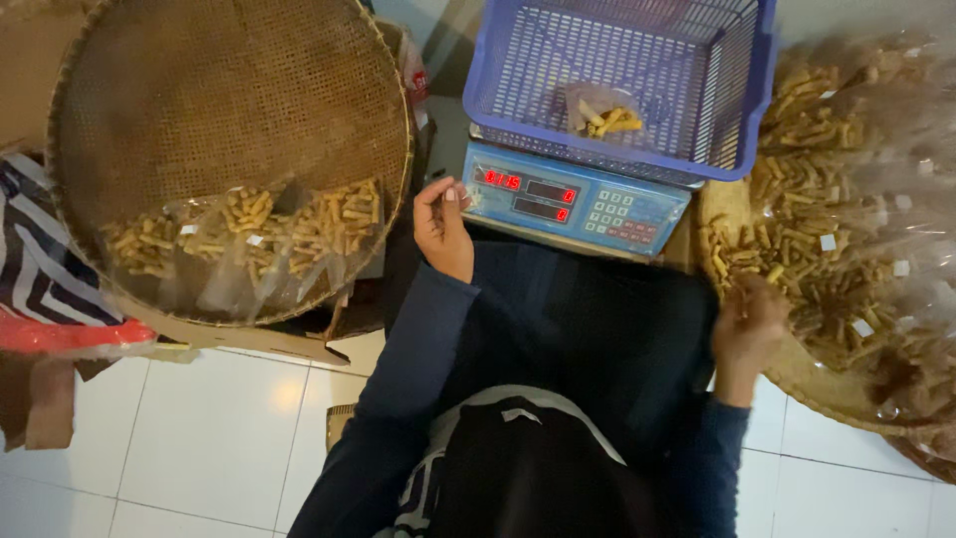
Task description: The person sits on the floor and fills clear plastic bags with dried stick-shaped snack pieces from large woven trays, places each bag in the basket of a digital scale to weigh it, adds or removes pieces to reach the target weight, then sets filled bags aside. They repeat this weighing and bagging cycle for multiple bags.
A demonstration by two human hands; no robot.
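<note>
Head view, looking down past dark blue sleeves and a dark lap.

Left hand [442,227]: raised in front of the body, fingers curled in narrow, thumb against the fingertips. Something tiny may be pinched there, can't tell what. It sits just beside the near left corner of the blue scale [573,199], not clearly touching it. Scale's red digits are lit.

Right hand [749,321]: blurred, out to the side, fingers curled down onto loose yellow-brown snack sticks [732,261]. It touches the sticks; whether it grips any, cannot tell.

Those loose sticks lie on a round woven tray [797,374] under and beyond the right hand. Clear bags of snack sticks [846,199] are heaped on the same tray, further right and ahead of that hand, several with small white labels.

On the scale, ahead of both hands and between them: blue plastic basket [617,70], open lattice walls. Inside it is one small clear bag [602,115] with a few sticks, near the basket's front wall.

Left of the left hand: a large round woven tray [219,90], tilted up, resting on cardboard [289,344]. Filled snack bags [249,234] lie along its lower edge, near the left hand but apart from it.

Far left: striped black-and-white cloth [40,259], with a red plastic bag [60,337] just below it. White tiled floor [199,438] under everything.
</note>
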